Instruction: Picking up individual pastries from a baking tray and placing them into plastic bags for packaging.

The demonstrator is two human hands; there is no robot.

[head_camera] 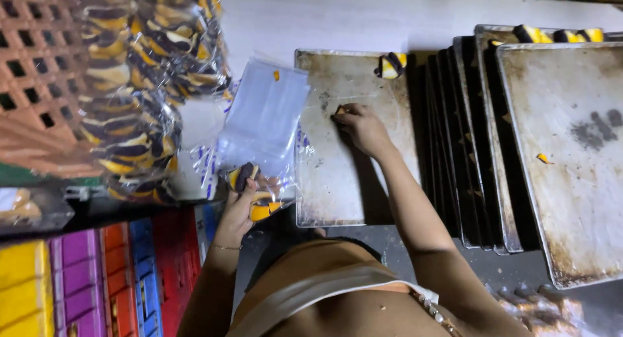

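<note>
Holding a clear plastic bag (259, 126) with yellow-and-dark cake slices (250, 194) at lower centre, the left hand (241, 204) is closed around its mouth. The right hand (360, 126) pinches a slice on the nearly bare baking tray (324, 175), fingers curled. Bagging seems underway. Filled bags (139, 71) pile upper left; stacked trays (558, 155) sit right.

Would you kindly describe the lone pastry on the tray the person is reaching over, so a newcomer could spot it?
Start at the worn metal tray under the right hand. At its far right corner lies one yellow-and-dark striped pastry. Unlike the bagged ones piled at left, it is unwrapped and alone.
</note>
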